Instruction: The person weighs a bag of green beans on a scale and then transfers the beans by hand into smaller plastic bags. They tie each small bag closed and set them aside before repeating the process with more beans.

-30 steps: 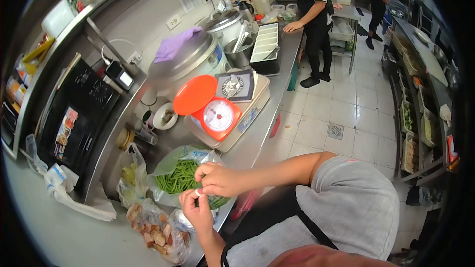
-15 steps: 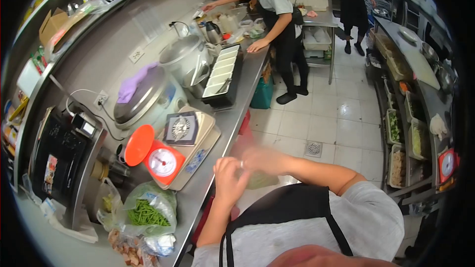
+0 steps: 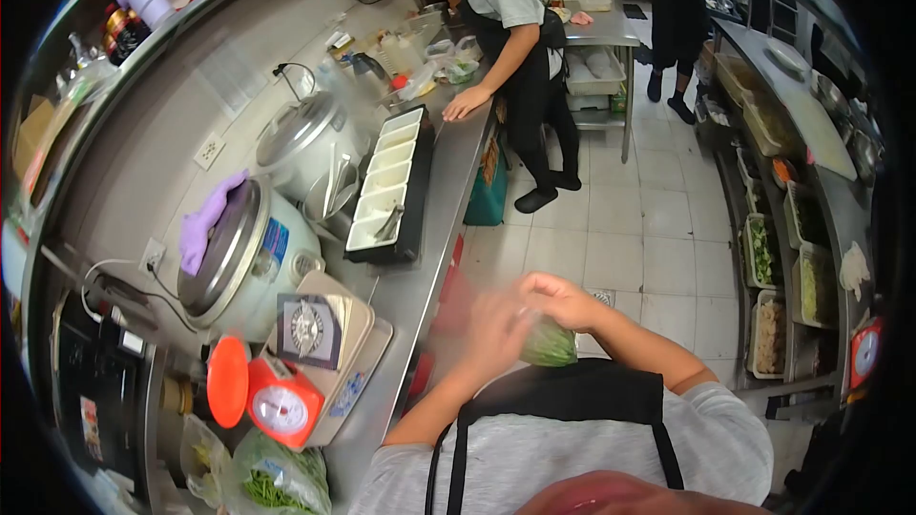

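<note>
A clear plastic bag of green vegetables (image 3: 551, 347) hangs below my hands, in front of my black apron. Closed near the bag's gathered top, my right hand (image 3: 561, 300) has its thumb and fingers pressed together. My left hand (image 3: 496, 326) is right beside it at the bag's neck, smeared by motion, so its fingers do not show clearly. On the counter (image 3: 401, 324) to the left are an orange kitchen scale (image 3: 282, 408) and another plastic bag with green beans (image 3: 277, 477).
A dark box with white compartments (image 3: 386, 186) sits along the counter near a big lidded cooker (image 3: 239, 248). Further up, a co-worker (image 3: 520, 48) leans a hand on the counter. Shelves of food bins (image 3: 768, 334) line the right side; another person (image 3: 676, 29) stands behind.
My hands have come together at the bag's top, and the bag shows more clearly, further right. The view has shifted, and the co-worker's outstretched arm has drawn in.
</note>
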`<state>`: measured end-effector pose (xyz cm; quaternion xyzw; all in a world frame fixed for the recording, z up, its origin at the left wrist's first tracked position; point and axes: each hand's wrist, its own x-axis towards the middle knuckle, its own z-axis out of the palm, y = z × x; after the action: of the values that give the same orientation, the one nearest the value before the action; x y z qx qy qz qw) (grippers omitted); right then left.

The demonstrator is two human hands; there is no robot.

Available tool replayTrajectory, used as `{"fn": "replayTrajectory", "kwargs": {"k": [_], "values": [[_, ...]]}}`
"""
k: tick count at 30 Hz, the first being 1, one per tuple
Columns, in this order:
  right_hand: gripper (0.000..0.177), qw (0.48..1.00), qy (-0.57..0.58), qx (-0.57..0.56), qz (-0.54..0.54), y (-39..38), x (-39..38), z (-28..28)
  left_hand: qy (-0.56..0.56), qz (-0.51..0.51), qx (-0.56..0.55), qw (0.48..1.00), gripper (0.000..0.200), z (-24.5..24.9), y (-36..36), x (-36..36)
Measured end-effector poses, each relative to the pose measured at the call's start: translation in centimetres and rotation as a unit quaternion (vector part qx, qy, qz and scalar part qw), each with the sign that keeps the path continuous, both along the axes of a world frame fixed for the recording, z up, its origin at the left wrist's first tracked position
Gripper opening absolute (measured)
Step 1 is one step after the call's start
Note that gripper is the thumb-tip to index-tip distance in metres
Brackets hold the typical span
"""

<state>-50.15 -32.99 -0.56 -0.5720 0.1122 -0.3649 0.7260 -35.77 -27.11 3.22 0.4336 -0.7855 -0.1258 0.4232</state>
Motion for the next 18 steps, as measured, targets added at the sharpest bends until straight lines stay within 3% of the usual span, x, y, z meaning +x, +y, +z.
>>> {"fn": "replayTrajectory", "kwargs": {"k": [7,8,17,18], "values": [[0.011,0.996,-0.046,-0.072,0.02,-14.9,3.5,2.5,0.045,-0.01,0.012,0.999,0.01,2.9,-14.4,3.3],[0.011,0.99,-0.056,-0.126,0.003,-16.9,4.0,3.1,0.037,-0.022,-0.002,0.999,0.01,3.1,-16.4,3.9],[0.014,0.992,-0.07,-0.101,0.007,-30.6,3.7,2.7,0.038,-0.026,0.055,0.997,0.01,3.9,-30.2,3.0],[0.015,0.988,-0.076,-0.136,0.005,-32.5,3.6,2.4,0.042,-0.018,0.051,0.998,0.009,4.1,-31.7,2.6]]}}
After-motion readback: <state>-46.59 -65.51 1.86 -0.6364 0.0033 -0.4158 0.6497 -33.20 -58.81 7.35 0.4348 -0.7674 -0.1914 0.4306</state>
